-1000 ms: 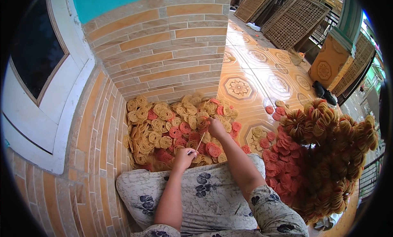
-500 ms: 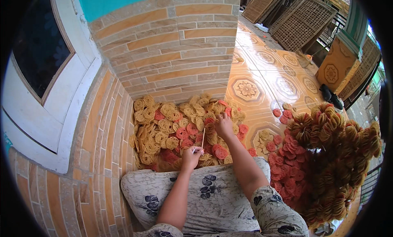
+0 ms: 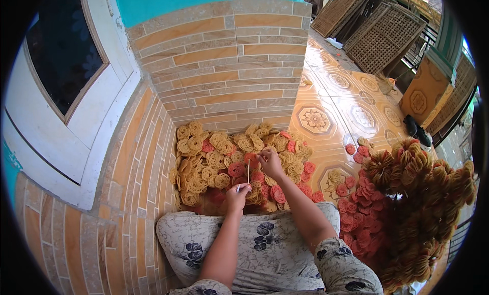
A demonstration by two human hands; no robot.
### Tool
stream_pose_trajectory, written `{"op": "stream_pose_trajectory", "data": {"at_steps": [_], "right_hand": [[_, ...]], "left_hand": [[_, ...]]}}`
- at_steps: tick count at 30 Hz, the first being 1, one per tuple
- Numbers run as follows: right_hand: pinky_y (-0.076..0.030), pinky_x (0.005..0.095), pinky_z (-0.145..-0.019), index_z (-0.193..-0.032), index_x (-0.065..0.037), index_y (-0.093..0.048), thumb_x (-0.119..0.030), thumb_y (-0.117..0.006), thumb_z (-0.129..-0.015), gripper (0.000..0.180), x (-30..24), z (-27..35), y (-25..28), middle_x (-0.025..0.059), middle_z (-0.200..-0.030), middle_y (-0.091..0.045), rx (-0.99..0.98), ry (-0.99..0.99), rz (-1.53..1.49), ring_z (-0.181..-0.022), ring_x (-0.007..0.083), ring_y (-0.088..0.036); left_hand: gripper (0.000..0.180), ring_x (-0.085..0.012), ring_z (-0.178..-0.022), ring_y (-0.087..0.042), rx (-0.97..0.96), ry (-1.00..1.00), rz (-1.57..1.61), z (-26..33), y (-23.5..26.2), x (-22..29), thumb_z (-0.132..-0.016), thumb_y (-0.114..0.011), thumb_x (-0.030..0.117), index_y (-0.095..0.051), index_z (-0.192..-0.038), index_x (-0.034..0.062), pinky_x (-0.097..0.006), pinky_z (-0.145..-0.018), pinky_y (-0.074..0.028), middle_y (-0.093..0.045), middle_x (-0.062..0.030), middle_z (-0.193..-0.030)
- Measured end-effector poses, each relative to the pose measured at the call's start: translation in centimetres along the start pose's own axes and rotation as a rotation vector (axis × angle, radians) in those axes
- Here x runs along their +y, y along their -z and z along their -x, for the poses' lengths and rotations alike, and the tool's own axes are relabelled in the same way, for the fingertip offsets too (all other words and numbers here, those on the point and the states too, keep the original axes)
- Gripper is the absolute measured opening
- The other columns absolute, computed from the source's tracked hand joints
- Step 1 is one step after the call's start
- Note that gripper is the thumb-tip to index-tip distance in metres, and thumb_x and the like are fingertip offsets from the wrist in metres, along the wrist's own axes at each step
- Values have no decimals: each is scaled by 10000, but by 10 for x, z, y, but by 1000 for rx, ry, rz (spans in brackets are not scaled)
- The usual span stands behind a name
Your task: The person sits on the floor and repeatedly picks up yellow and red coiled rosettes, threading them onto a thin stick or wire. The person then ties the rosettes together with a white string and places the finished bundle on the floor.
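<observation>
My left hand (image 3: 237,197) is closed on the lower end of a thin pale stick (image 3: 248,174), which points up and away from me. Beside the stick's tip, my right hand (image 3: 270,163) pinches a round red lacy cracker (image 3: 250,157) that looks coiled from thin strands. Whether the stick passes through the cracker cannot be made out. Below both hands spreads a heap of similar crackers, mostly yellow-tan (image 3: 192,167), with red ones (image 3: 236,169) mixed in.
Close on the left and ahead stand tiled walls (image 3: 219,86). Red crackers (image 3: 364,213) and a large bunch of strung tan crackers (image 3: 423,213) lie to the right. Farther off are dark shoes (image 3: 417,130) and woven racks (image 3: 384,38) on the patterned tile floor (image 3: 326,104).
My right hand has come left from the heap to the stick's tip, bringing a red cracker. The left hand still holds the stick. The whole view has shifted slightly.
</observation>
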State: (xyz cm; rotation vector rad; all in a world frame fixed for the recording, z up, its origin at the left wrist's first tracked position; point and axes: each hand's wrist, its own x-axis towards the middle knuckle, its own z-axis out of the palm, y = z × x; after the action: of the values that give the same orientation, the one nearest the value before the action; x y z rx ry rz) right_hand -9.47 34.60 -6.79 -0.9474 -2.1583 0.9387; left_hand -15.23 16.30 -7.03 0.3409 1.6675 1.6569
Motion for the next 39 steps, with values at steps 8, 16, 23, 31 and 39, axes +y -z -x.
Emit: {"op": "stream_pose_trajectory", "data": {"at_steps": [8,16,23,31,39], "right_hand": [[-443,358,-796,-964,-13,-686,-331,-614,-903,331,-9,1,11,122,-930,-596,-241,-9,-303,-895,226,-580],[-448,395,-856,-1044,-96,-688,-338,-664,-824,328,-34,14,-26,132,-1086,-588,-148,273,168,-966,316,-571],[-496,399,-742,-989,-104,-661,-261,-714,-761,281,-18,9,-34,98,-874,-668,-233,83,45,-800,296,-637],[-478,258,-639,-885,-15,-598,-153,-736,-811,209,-16,-1,1,38,-772,-662,-330,-99,-577,-700,92,-610],[-467,289,-633,-844,25,-645,-328,-679,-862,356,-48,18,39,60,-738,-656,-389,-70,-300,-664,119,-588]], "left_hand": [[195,-111,-796,-617,25,93,43,-1,2,0,-858,-673,84,-659,-1020,-24,-238,-742,-467,-674,-46,-866],[148,-112,-822,-614,290,116,180,10,4,-13,-869,-655,69,-616,-994,0,-240,-754,-474,-662,-48,-901],[163,-92,-682,-533,232,131,158,5,4,-15,-864,-664,95,-638,-1003,13,-228,-616,-390,-665,-33,-876],[180,-107,-793,-624,126,17,172,2,0,-18,-859,-662,66,-654,-1011,-30,-230,-739,-480,-674,-44,-887],[191,-117,-802,-608,122,-17,-11,8,-3,-12,-850,-676,74,-650,-1006,-34,-245,-742,-474,-672,-55,-891]]}}
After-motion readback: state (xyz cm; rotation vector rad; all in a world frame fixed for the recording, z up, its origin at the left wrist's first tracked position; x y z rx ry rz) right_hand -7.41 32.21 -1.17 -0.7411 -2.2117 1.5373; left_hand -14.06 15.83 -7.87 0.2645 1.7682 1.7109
